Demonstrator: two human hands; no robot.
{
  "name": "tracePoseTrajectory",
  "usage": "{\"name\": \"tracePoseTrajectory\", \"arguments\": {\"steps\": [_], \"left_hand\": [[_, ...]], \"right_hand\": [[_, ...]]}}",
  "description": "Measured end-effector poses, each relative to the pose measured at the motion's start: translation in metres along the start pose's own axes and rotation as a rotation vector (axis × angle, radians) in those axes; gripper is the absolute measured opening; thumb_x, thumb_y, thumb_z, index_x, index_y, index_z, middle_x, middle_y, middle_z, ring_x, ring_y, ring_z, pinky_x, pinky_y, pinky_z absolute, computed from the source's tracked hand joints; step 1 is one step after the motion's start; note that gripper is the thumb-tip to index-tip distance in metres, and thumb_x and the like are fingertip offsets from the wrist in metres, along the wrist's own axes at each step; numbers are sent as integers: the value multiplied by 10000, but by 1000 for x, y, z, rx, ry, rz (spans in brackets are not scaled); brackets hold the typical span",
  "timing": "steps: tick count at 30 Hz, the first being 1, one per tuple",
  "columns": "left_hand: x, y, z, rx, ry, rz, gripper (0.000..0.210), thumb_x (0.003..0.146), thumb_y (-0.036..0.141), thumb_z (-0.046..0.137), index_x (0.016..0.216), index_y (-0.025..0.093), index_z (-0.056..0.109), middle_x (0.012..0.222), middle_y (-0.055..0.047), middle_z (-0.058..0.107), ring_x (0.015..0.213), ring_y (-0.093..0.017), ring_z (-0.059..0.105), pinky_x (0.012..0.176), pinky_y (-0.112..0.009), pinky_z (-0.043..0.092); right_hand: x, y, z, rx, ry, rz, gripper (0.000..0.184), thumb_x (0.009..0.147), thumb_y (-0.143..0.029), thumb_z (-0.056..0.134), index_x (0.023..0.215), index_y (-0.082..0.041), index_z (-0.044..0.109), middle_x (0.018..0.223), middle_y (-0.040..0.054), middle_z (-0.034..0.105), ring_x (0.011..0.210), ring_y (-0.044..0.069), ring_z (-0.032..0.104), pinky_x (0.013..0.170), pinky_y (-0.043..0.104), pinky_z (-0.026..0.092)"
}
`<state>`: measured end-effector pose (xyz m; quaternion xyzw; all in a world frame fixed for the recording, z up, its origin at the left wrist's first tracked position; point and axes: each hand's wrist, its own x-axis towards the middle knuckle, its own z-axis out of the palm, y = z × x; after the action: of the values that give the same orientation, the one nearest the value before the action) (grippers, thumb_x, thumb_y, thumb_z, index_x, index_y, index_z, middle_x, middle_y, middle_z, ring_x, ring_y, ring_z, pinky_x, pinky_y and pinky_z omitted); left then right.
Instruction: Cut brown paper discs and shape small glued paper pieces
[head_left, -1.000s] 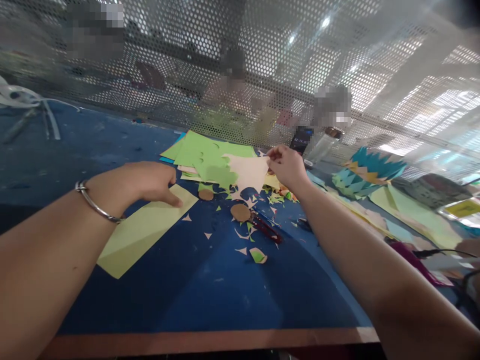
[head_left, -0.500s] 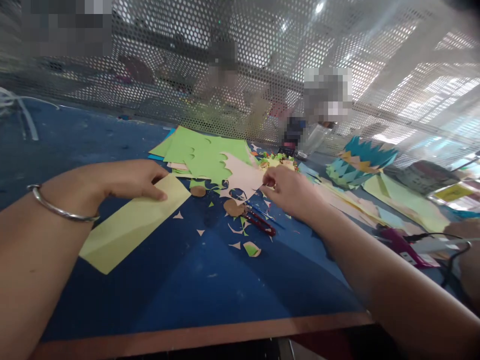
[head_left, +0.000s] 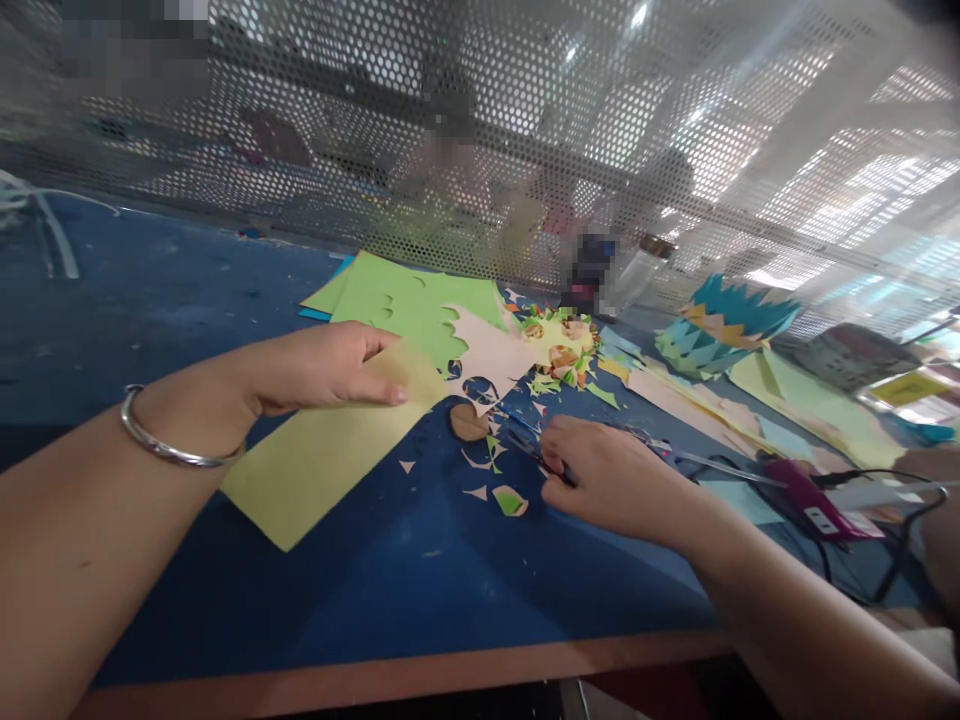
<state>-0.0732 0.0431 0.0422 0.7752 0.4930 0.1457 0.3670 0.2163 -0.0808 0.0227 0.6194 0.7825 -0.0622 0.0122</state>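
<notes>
My left hand (head_left: 337,368), with a silver bangle on the wrist, pinches a long pale yellow paper strip (head_left: 319,465) between thumb and fingers. The strip slants above the blue table. My right hand (head_left: 592,468) is closed around the handles of scissors (head_left: 527,440), which my fingers mostly hide. Their blades point up and left toward a pale pink sheet (head_left: 487,355) with scalloped cut edges. A round brown piece (head_left: 468,422) and a small green and pink scrap (head_left: 510,500) lie near the scissors.
Green sheets (head_left: 409,305) are stacked behind my left hand. Behind the pink sheet sits a pile of colourful scraps (head_left: 562,345). To the right are a blue zigzag paper crown (head_left: 724,325), paper strips (head_left: 690,405) and a magenta device (head_left: 814,500) with cables. A perforated metal screen (head_left: 322,150) borders the table.
My right hand has left the pink sheet, moved down toward me and gripped the scissors lying there. My left hand has carried the yellow strip to the right.
</notes>
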Motion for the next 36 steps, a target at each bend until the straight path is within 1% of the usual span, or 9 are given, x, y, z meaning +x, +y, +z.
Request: {"name": "tracePoseTrajectory", "arguments": {"steps": [1,3,7,11,13,15,21,30,36], "left_hand": [[-1,3,4,-190,-146,-23,248,798,278,729,1023,175,716,921,-27,799,686,-164,692,695,-304,542],[-3,8,10,-430,-223,-60,293,779,259,761,1036,159,661,903,-41,791,665,-168,694,707,-335,563],[-3,12,24,-570,-238,-32,424,747,328,851,1089,157,669,945,-67,791,717,-190,722,680,-314,580],[-6,13,37,-640,-223,-50,420,791,398,823,1126,175,704,1071,-119,794,841,-261,762,699,-350,608],[-11,14,43,-671,-247,-61,415,811,422,808,1133,177,715,1085,-125,796,875,-280,767,725,-370,616],[-16,14,49,-694,-257,-73,420,834,438,789,1148,171,711,1093,-121,798,872,-270,768,729,-363,615],[-22,11,60,-759,-253,-108,468,836,429,798,1186,147,671,1047,-104,804,824,-248,766,729,-363,616],[-12,-3,64,-740,-320,-109,441,820,496,799,1112,191,672,1010,-103,804,802,-271,780,686,-378,633],[-15,-1,65,-738,-358,-117,341,823,437,808,1042,203,693,959,-66,808,748,-219,767,629,-291,613]], "right_hand": [[-2,1,0,31,7,14,131,751,-171,596,704,-214,481,766,23,604,627,155,494,568,302,267],[-3,3,-2,92,20,29,180,760,-182,590,684,-220,432,688,-7,551,586,140,452,555,300,265],[0,6,-4,218,67,16,223,807,-191,563,682,-227,382,600,-48,449,549,122,399,543,295,260],[6,7,1,400,201,40,180,836,-193,587,758,-231,430,613,-72,428,544,107,387,537,280,279],[8,7,5,510,273,52,142,895,-287,624,873,-235,494,638,-79,442,552,107,403,543,273,295],[11,8,10,608,297,54,224,948,-431,628,1023,-242,536,627,-89,417,547,113,399,543,274,291],[12,6,21,768,185,29,389,985,-608,556,1088,-236,605,638,-76,430,555,111,378,535,276,276],[10,-3,20,709,139,-37,302,1009,-514,559,1042,-215,590,614,-87,370,543,101,333,521,268,253],[10,-2,23,756,104,-78,290,1026,-500,539,1025,-213,577,641,-77,402,570,102,347,531,261,283]]}}
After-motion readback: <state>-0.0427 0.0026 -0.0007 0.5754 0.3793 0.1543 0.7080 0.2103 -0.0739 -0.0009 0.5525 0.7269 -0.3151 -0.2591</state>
